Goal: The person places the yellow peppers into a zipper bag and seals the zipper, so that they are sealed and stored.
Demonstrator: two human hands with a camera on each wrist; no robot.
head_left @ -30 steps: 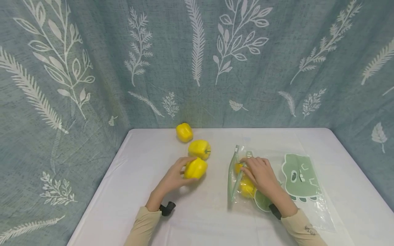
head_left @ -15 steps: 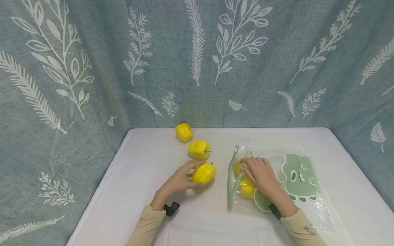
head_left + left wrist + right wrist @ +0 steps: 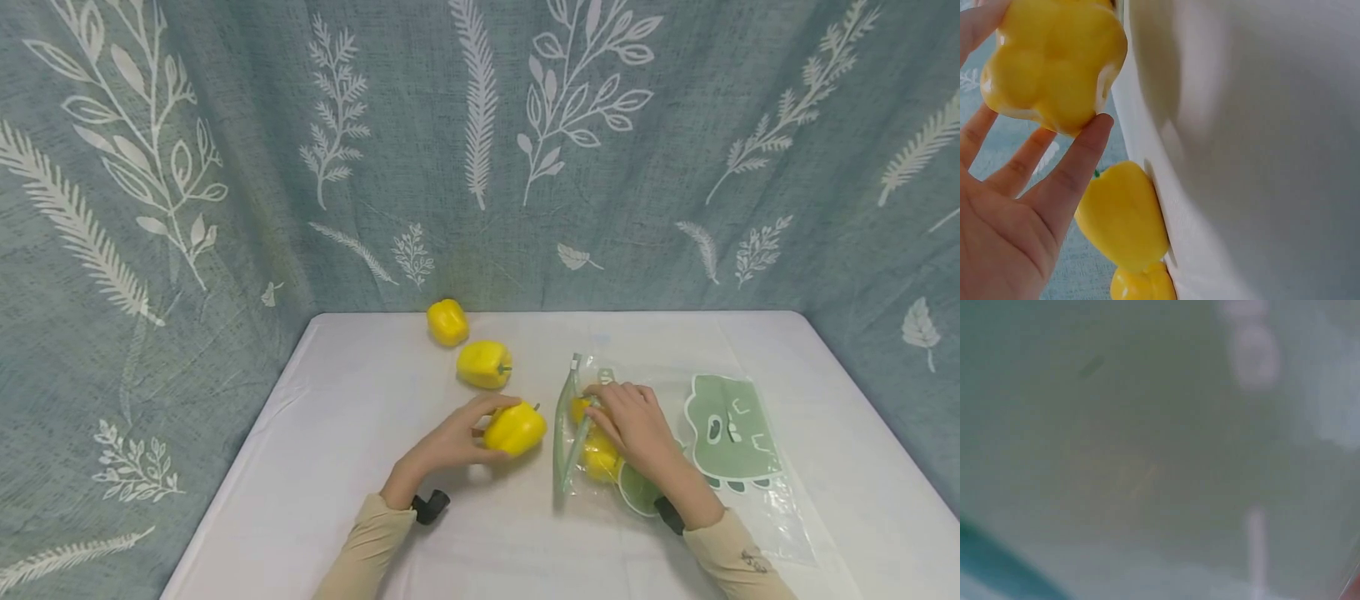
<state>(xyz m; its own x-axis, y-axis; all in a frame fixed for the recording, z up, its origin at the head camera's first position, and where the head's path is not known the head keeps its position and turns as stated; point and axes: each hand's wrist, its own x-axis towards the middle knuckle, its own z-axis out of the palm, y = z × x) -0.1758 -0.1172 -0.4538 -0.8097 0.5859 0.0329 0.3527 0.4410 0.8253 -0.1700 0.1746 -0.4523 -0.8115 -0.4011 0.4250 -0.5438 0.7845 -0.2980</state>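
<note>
My left hand grips a yellow bell pepper between thumb and fingers, its green stem facing right. In the left wrist view the lobed base of this pepper shows close up, with fingertips against its side. To its right lies a clear zip bag with green printed figures, its mouth parted toward the left. Yellow peppers show inside the bag near its mouth. My right hand holds the upper edge of that mouth. A blurred green surface fills the right wrist view, hiding the right fingers.
Two more yellow bell peppers lie on the white table: one behind the left hand, another near the back edge. A grey-blue curtain with white leaf prints hangs behind the table and along its sides.
My left hand has carried the bell pepper rightward and slightly toward me, away from the other two peppers and closer to the bag's mouth. The right hand and bag stay in place.
</note>
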